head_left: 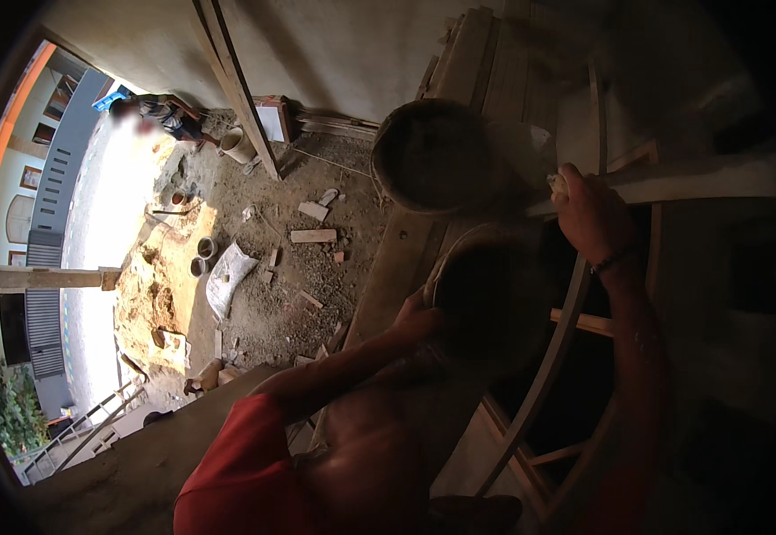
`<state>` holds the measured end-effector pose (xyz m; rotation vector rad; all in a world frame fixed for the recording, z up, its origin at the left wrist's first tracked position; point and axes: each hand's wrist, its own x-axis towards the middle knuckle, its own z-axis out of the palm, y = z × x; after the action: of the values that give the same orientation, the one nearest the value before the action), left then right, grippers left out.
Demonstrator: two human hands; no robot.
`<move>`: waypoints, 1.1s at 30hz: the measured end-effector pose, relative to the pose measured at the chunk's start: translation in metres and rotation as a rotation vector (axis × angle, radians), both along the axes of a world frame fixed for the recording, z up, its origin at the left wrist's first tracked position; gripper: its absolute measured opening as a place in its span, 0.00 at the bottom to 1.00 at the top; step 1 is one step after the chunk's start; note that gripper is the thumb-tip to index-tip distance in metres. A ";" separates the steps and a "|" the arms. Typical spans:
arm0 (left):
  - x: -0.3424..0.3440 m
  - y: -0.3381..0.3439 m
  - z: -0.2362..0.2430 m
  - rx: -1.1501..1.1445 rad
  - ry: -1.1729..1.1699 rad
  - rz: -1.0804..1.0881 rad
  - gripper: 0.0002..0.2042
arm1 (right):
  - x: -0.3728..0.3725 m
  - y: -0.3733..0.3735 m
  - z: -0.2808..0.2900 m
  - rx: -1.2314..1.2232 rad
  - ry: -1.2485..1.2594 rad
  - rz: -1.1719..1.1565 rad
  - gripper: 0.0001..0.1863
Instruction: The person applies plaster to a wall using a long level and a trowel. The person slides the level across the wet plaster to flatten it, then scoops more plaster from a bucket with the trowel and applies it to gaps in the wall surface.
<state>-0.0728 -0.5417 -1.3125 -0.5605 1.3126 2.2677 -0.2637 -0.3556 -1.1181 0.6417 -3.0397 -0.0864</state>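
At the far left, beyond the wide opening, a grey ribbed metal gate (45, 312) stands across a sunlit strip of ground. Next, toward the top, a co-worker in a dark patterned shirt (167, 114) bends near a pale round bucket (235, 145). Below them, two small grey round buckets (199, 267) stand just beside a plump white sack (231, 278), and a short pale wooden block (314, 236) lies to their right on the rubble-strewn earth floor (263, 205). Nearer, an arm in a red sleeve (245, 464) reaches up to the left hand (415, 319), its fingers closed on the left rim of a dark, round, deeply shadowed bucket (491, 308). Just above that, a dark round tub with a thick rim (433, 156) sits on brown wooden planks (397, 254). Farther right, the right hand (591, 218), with a dark bracelet (615, 259) at its wrist, has its fingers curled around a small pale object (557, 183) whose kind I cannot tell, near a long pale wooden board (700, 181) extending rightward.
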 end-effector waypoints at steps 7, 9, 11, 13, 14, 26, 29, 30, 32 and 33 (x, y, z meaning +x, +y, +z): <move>0.002 -0.002 -0.024 -0.011 0.034 -0.004 0.29 | -0.063 -0.041 -0.019 0.073 0.033 0.100 0.08; 0.002 -0.003 -0.037 -0.039 0.042 -0.030 0.29 | -0.075 -0.051 -0.038 0.133 0.039 0.111 0.08; 0.004 -0.009 -0.043 -0.046 0.081 -0.020 0.30 | -0.082 -0.065 -0.058 0.125 0.065 0.165 0.08; 0.004 -0.015 -0.041 -0.053 0.074 -0.025 0.30 | -0.088 -0.078 -0.075 0.115 0.011 0.164 0.08; 0.004 -0.018 -0.040 -0.058 0.051 -0.037 0.30 | -0.093 -0.079 -0.081 0.085 -0.025 0.199 0.08; -0.033 -0.029 -0.026 -0.046 0.105 -0.088 0.29 | -0.138 -0.108 -0.119 -0.359 -0.621 -0.092 0.17; -0.039 -0.032 -0.015 -0.005 0.092 -0.089 0.29 | -0.147 -0.100 -0.125 -0.352 -0.585 -0.055 0.14; -0.043 -0.035 -0.010 0.001 0.083 -0.078 0.29 | -0.142 -0.101 -0.121 -0.318 -0.473 0.023 0.14; -0.043 -0.040 -0.019 0.007 0.071 -0.097 0.29 | -0.139 -0.108 -0.122 -0.278 -0.336 0.132 0.13; -0.044 -0.040 -0.020 0.018 0.067 -0.115 0.29 | -0.140 -0.106 -0.123 -0.266 -0.309 0.156 0.13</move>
<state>-0.1172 -0.5813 -1.3328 -0.3952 1.3198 2.2194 -0.4036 -0.4614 -1.2407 0.9408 -3.1828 0.4534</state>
